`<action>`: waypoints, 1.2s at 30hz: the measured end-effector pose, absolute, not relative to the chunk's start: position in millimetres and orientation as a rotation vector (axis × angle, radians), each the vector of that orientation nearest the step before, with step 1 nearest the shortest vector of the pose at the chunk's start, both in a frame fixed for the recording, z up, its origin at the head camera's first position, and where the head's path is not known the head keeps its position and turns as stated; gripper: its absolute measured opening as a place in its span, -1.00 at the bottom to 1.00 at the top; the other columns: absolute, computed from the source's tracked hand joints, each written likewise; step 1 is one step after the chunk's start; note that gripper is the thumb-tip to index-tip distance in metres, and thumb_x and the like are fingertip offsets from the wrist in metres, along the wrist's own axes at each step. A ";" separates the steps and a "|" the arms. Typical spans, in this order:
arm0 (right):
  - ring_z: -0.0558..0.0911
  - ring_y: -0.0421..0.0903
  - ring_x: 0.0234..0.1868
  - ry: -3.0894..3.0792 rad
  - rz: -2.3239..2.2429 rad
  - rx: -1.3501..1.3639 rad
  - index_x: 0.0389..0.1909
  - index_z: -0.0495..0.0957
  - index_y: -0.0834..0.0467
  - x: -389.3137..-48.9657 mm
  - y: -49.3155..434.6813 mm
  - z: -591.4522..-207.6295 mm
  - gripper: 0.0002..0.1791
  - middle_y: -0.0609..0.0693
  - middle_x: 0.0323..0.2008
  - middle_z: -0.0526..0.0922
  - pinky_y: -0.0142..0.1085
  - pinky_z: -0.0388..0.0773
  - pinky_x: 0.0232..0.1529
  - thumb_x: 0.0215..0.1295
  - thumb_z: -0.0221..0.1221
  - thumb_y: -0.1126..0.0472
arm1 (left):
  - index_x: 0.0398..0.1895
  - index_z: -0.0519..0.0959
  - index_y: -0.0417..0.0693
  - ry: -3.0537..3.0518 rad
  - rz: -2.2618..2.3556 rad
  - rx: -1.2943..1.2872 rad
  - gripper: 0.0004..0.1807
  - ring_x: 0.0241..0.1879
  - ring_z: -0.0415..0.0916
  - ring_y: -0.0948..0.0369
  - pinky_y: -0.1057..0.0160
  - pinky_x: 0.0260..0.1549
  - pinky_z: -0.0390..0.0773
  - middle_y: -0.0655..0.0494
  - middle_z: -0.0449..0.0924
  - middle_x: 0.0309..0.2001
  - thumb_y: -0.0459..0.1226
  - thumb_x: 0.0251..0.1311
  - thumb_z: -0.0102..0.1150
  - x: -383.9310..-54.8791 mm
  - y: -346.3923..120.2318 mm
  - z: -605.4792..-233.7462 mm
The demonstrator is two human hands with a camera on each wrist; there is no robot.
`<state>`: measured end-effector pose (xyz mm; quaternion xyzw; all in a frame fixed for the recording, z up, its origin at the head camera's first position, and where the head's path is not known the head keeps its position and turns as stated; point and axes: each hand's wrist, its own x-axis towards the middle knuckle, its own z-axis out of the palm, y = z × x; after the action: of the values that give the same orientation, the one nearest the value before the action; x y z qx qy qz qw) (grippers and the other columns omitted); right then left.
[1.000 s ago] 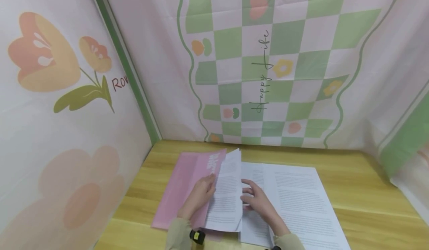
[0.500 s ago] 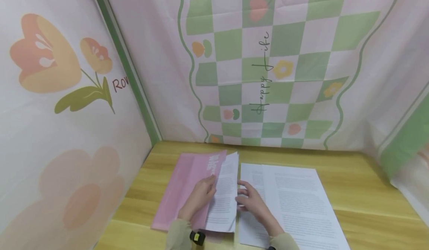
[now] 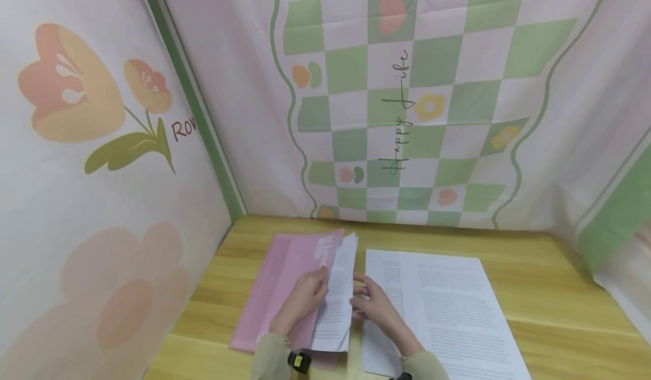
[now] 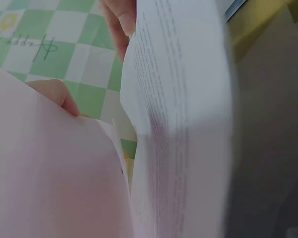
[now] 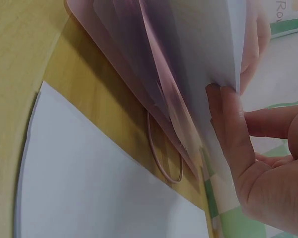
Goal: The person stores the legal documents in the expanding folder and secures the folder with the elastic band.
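On the table lies a pink folder [image 3: 261, 289] with white lettering along its top right. My left hand [image 3: 305, 296] grips the right edge of its raised cover [image 4: 54, 168]. Several printed sheets [image 3: 338, 303] stand partly inside, their right part showing past the cover. My right hand [image 3: 377, 309] pinches the outer edge of these sheets; in the right wrist view its thumb and fingers [image 5: 233, 129] are on either side of the paper. How far the sheets reach into the folder is hidden by the cover.
A stack of printed pages [image 3: 463, 306] lies to the right, partly under my right forearm. A thin looped cord [image 5: 156, 161] hangs at the folder's edge. Behind the wooden table [image 3: 559, 289] rises a checkered curtain [image 3: 391, 142]; a floral curtain [image 3: 127, 199] stands left.
My right hand has moved left with the sheets, and less of them shows past the pink cover. A gap has opened between them and the right stack. My left hand stays put.
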<state>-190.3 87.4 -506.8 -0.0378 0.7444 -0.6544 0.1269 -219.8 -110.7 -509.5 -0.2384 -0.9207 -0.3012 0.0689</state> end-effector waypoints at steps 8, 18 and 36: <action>0.65 -0.12 -0.31 2.145 -1.910 -0.113 0.32 0.10 0.36 -192.6 82.0 -508.7 -0.28 0.40 0.01 0.49 -0.26 0.66 -0.35 0.10 0.12 0.40 | 0.16 0.42 -0.35 -2.783 -0.788 -0.707 -0.54 0.08 0.52 -0.01 0.12 0.04 0.53 -0.28 0.47 0.14 -0.38 0.16 0.00 -216.3 -108.2 -505.9; 0.65 -0.12 -0.31 2.139 -1.911 -0.109 0.31 0.11 0.37 -192.4 78.9 -508.0 -0.29 0.40 0.02 0.49 -0.23 0.66 -0.33 0.11 0.12 0.41 | -0.13 0.53 -0.30 -2.714 -0.755 -0.709 -0.72 -0.63 0.21 0.39 0.51 -0.64 0.29 0.17 0.39 -0.62 -0.45 0.05 0.05 -216.3 -104.8 -498.3; 0.68 -0.04 -0.36 2.069 -1.959 -0.210 0.33 0.06 0.39 -192.9 72.4 -507.4 -0.30 0.47 0.04 0.44 -0.25 0.67 -0.33 0.15 0.08 0.43 | -0.38 0.52 -0.15 -2.692 -0.821 -0.646 -0.86 -0.67 0.16 0.44 0.54 -0.71 0.23 0.23 0.34 -0.68 -0.48 -0.03 0.05 -216.1 -101.9 -493.0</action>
<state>-192.9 72.4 -507.4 -0.0728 0.7168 -0.6788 0.1419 -216.1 -101.9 -493.0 -0.2220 -0.9247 -0.2822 0.1267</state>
